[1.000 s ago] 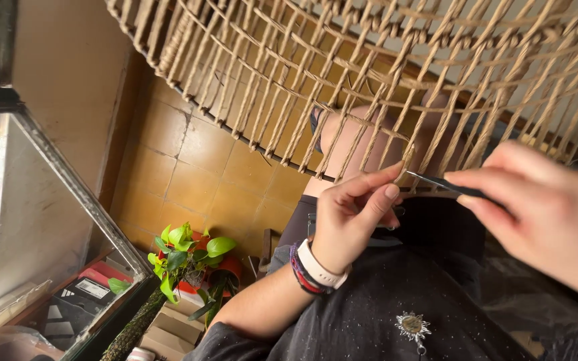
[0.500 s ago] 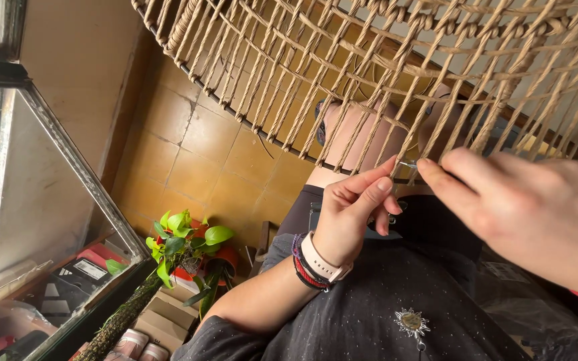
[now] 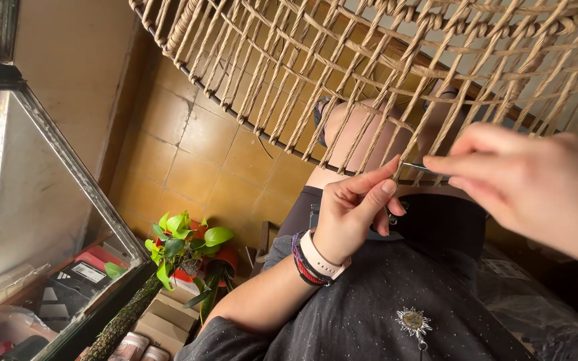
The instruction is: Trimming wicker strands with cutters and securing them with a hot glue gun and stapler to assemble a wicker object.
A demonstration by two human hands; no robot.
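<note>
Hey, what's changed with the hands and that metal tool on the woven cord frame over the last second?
The right hand stays pinched on the thin metal tool, whose tip has slid left to the left hand's fingertips. The left hand stays pinched at the woven cord frame, wristbands on. The potted plant has not moved.

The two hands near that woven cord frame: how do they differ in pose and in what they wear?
The left hand points up with thumb and forefinger pinched at a cord of the woven frame; the right hand reaches in sideways and pinches a thin metal tool. The left wrist carries a pale watch band and bracelets; the right wrist is mostly out of view. Both are bare and meet at the same spot.
</note>
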